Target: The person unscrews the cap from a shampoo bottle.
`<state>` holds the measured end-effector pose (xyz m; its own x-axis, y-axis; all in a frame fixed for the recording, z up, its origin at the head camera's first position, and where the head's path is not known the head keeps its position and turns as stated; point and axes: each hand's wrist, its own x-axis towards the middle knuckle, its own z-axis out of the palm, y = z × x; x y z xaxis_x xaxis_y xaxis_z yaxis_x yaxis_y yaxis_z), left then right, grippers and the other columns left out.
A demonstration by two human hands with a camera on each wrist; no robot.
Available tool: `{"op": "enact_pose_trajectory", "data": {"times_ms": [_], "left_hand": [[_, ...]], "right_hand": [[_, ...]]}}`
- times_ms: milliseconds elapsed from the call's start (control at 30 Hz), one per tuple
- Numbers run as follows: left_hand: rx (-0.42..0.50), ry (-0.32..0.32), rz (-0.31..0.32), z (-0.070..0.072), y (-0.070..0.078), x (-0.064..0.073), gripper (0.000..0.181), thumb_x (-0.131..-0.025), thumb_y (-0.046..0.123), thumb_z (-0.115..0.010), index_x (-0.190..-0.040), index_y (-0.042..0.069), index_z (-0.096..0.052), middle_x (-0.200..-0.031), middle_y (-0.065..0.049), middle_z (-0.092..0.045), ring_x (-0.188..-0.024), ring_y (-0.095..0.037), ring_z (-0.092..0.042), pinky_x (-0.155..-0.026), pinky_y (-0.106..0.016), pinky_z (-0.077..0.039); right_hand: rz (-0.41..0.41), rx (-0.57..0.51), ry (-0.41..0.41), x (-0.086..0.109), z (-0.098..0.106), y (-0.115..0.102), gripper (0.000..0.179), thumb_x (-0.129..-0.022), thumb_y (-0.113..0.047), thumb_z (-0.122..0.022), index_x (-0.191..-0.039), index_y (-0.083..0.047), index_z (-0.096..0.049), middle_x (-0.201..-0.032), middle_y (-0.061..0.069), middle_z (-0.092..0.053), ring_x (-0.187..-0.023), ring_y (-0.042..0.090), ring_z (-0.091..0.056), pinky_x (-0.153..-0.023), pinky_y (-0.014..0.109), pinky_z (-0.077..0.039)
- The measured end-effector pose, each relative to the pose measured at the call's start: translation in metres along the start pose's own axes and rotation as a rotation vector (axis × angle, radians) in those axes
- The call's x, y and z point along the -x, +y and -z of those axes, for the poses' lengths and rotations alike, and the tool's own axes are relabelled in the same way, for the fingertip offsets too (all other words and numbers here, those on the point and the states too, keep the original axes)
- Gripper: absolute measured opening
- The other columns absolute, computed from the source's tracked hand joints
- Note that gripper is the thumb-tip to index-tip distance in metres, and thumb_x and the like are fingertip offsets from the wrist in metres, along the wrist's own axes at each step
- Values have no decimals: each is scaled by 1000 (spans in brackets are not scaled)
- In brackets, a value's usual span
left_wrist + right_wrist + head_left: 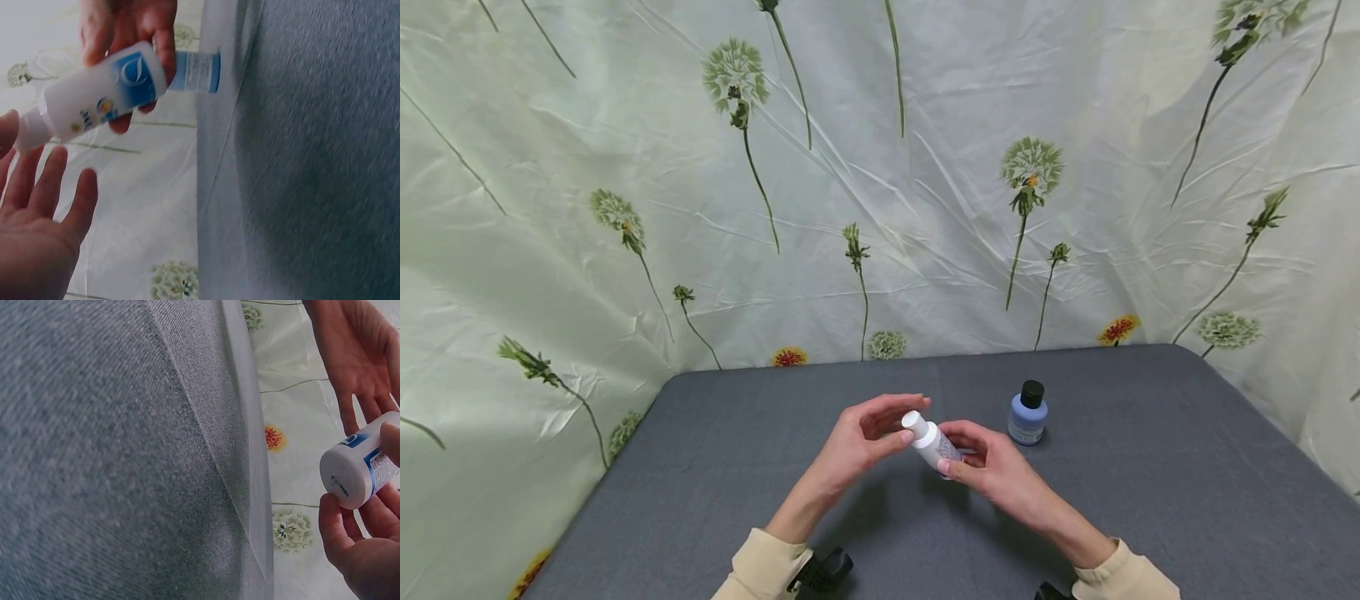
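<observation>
A white plastic bottle (934, 445) with a white cap and blue print is held tilted above the table, cap toward the upper left. My right hand (996, 469) grips its lower body between thumb and fingers; the bottle's flat base (347, 480) faces the right wrist camera. At the cap is my left hand (867, 435), its thumb touching the cap and its fingers stretched out and spread near it. In the left wrist view the bottle's blue label (134, 78) shows. A blue bottle (1027, 419) with a black cap stands upright behind my right hand.
A dark grey cloth covers the table (737, 467). Behind it and along the sides hangs a pale curtain (925, 208) printed with dandelions and other flowers. A black strap device (825, 570) sits at my left wrist.
</observation>
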<state>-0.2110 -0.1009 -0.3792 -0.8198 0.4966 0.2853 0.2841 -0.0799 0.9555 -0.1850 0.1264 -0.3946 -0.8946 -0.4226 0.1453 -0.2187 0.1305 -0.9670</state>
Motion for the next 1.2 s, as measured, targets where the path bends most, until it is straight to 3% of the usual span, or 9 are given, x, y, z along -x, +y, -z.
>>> {"op": "enact_pose_trajectory", "data": {"times_ms": [100,200,367,600,767,1200], "left_hand": [[8,-62,-18,4,0,1,37,-96,4,-63,-132,5,-61,-134,-12,-60,-120,-29,-58,-96,-36,-48],[6,-71,-6,6,0,1,35,-96,4,-63,-131,4,-62,-133,-14,-60,-120,-28,-58,-97,-37,-47],[-27,-27,23,6,-1,1,32,-94,6,-67,-125,6,-66,-126,-16,-64,-113,-28,-61,-92,-37,-49],[-79,14,20,6,-2,1,28,-91,10,-71,-120,9,-69,-119,-9,-68,-106,-27,-64,-87,-39,-51],[-116,53,15,4,-2,0,28,-89,10,-74,-117,7,-70,-115,-5,-70,-102,-26,-65,-83,-37,-54],[-177,169,52,-5,0,0,29,-84,11,-79,-111,7,-73,-111,-7,-71,-92,-26,-65,-74,-33,-55]], "right_hand": [[1,11,-7,0,-1,0,42,-93,-16,-70,-129,2,-56,-123,16,-62,-110,26,-59,-85,30,-52],[-5,19,-15,0,-1,1,42,-94,-16,-69,-130,1,-55,-124,17,-61,-110,27,-59,-84,30,-53],[-26,12,-25,1,-1,0,43,-95,-17,-68,-131,1,-55,-125,17,-61,-108,27,-60,-82,30,-53],[-41,-1,-33,0,-1,-2,43,-95,-17,-68,-132,1,-54,-125,17,-61,-108,26,-60,-82,30,-53],[-23,-1,-21,1,-2,0,42,-94,-15,-69,-130,2,-55,-123,17,-61,-108,27,-60,-83,30,-53],[10,0,28,1,-4,4,43,-90,-13,-73,-127,3,-57,-123,18,-61,-110,28,-59,-83,29,-53]]}}
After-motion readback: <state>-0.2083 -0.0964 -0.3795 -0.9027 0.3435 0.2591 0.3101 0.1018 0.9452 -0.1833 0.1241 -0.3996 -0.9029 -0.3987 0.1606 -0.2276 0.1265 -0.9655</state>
